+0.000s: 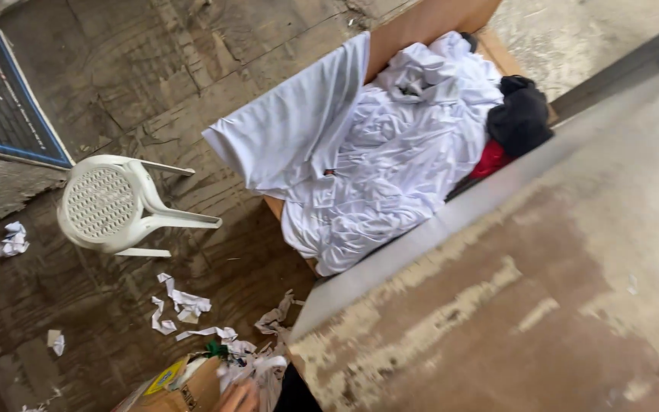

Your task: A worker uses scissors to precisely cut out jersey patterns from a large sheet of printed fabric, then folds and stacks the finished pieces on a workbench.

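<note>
Worn wooden boards (116, 91) covered the floor, dark and scratched, and a grey worktable (543, 290) with peeling paint filled the right half of the view. Between the floor and the table edge stood a big cardboard box (429, 19), open at the top, full of crumpled white garments (398, 145); one white piece (299, 122) hung out over the left wall of the box, and at the far right corner lay a dark cloth (520, 114) on top of something red (490, 159). A white plastic chair (112, 202) lay tipped on its side on the floor, its legs pointing to the right, with torn paper scraps (181, 305) spread below it and a dark framed board (1, 99) at the upper left. At the bottom edge a hand (239, 397) was only partly visible, cut off by the frame, so I could not say which hand it was. It seemed to touch a crumpled white plastic bag (257, 374) that sat in a smaller cardboard box (184, 389) with a yellow label; the box's long side ran from lower left to upper right. Whether the fingers were spread or closed I could not tell, and the other hand did not show.
</note>
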